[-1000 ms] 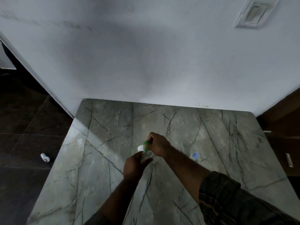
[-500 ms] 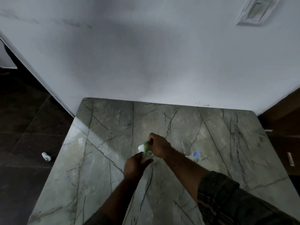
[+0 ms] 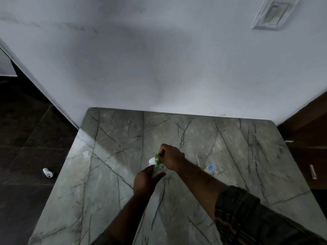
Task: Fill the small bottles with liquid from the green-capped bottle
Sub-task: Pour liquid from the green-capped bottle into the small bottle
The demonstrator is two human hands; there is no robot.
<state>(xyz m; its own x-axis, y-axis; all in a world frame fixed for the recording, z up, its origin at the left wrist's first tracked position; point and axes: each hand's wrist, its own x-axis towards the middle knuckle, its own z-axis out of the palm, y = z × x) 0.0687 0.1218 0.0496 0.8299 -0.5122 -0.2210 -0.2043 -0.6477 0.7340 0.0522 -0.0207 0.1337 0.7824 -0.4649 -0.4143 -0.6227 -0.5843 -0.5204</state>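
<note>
Green-capped bottle [image 3: 158, 169]: clear body, at the middle of the marble tabletop [image 3: 106, 174].
Left hand [image 3: 146, 180]: fingers curled round the bottle's body.
Right hand [image 3: 170, 159]: closed over the green cap [image 3: 158, 159] from above.
White item [image 3: 151, 160]: touching or just beside the cap, kind unclear.
Small blue-capped bottle [image 3: 211, 168]: on the tabletop to the right, apart from both hands.

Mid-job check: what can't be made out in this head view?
Head view:
- green-capped bottle: left hand covers its body; liquid level hidden.
- green cap: right hand wraps it; on or off unclear.
- blue-capped small bottle: too small, dim; fill unreadable.
- white object behind hands: partly hidden, unidentifiable.
</note>
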